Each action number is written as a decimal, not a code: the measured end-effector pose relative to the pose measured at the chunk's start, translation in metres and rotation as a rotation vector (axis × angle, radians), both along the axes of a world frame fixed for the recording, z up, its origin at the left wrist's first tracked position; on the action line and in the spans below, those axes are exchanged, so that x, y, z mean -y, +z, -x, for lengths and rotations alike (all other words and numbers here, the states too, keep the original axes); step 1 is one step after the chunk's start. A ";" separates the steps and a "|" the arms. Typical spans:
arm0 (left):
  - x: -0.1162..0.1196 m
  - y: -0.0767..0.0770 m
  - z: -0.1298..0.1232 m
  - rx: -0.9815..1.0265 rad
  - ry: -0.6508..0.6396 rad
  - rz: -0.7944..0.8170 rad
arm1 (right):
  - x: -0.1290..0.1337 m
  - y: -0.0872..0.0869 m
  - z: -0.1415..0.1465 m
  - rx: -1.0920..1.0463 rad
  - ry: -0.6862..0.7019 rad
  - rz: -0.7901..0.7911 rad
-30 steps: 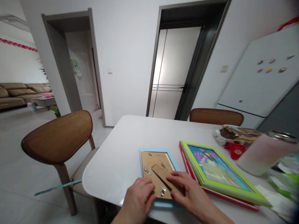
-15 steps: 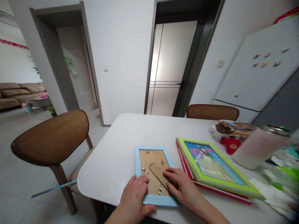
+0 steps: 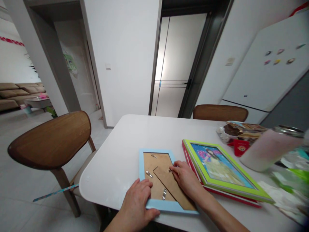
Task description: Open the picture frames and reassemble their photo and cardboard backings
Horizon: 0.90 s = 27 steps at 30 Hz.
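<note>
A light blue picture frame (image 3: pixel 166 205) lies face down near the table's front edge, its brown backing board (image 3: pixel 157 180) and folded stand (image 3: pixel 177 185) facing up. Small metal clips (image 3: pixel 164 194) sit around the board. My left hand (image 3: pixel 137 203) holds the frame's near left corner, fingers over the left side and thumb along the front edge. On the right side, the fingertips of my right hand (image 3: pixel 185 177) are closed at a metal clip (image 3: pixel 170 170), which they partly cover.
To the right, a green picture frame (image 3: pixel 205 175) with a figure in a pale dress lies on a red one (image 3: pixel 241 199). Beyond are a pinkish tumbler (image 3: pixel 267 151), a red packet (image 3: pixel 240 147) and plastic wrapping (image 3: pixel 289 183). Wooden chairs (image 3: pixel 53 138) stand left and behind the table (image 3: pixel 149 130).
My right hand has moved away from the stand, up to the clip on the frame's right side, uncovering the stand's lower part. My left hand stays at the corner. The view has tilted slightly down.
</note>
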<state>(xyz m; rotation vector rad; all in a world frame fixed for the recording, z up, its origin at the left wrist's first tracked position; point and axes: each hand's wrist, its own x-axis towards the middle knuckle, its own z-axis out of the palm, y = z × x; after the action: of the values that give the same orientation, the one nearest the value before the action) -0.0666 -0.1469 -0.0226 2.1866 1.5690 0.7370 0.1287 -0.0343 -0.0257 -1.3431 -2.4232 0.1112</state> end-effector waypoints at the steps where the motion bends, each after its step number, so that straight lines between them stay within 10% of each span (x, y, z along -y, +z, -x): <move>1: 0.000 0.000 0.000 0.000 0.003 0.002 | 0.001 -0.001 -0.002 0.000 0.000 0.004; 27: 0.007 0.008 0.004 -0.036 -0.002 0.048 | 0.006 -0.001 -0.007 -0.117 -0.014 0.020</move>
<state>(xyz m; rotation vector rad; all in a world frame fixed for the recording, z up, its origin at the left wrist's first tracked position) -0.0708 -0.1539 -0.0145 2.1777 1.5856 0.6556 0.1354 -0.0401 -0.0268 -1.3232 -2.3210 0.2054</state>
